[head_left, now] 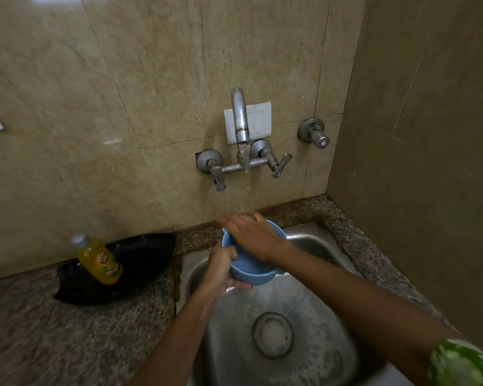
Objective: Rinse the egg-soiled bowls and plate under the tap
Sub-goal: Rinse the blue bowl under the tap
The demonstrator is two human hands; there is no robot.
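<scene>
Here, our left hand has its fingers curled under the base of the blue bowl and the thumb hooked over the near-left rim, so it is clamped on the bowl. Our right hand lies flat over the bowl's mouth, fingers spread fairly wide and reaching to the far rim at 11 o'clock; it presses or rubs rather than grips, and we cannot tell how far the palm goes inside.

The bowl is light blue plastic, round, with a small lug at the right rim. It sits tilted above the far-left part of the steel sink, not touching the basin. Most of the inside is hidden by the right hand; the visible inner wall looks plain blue, any soil is not readable through the blur.

Water runs from the tap at 12 o'clock of the bowl and lands on the right fingers at the far rim. The tap is wall-mounted with two lever handles; a separate valve sits at 2 o'clock, a white wall plate behind the spout.

The drain strainer lies at 6 o'clock in the wet basin. On the speckled granite counter, at 9 o'clock of the bowl, a yellow dish-soap bottle leans against a black plastic bag. A green patterned sleeve shows at 4 o'clock.
</scene>
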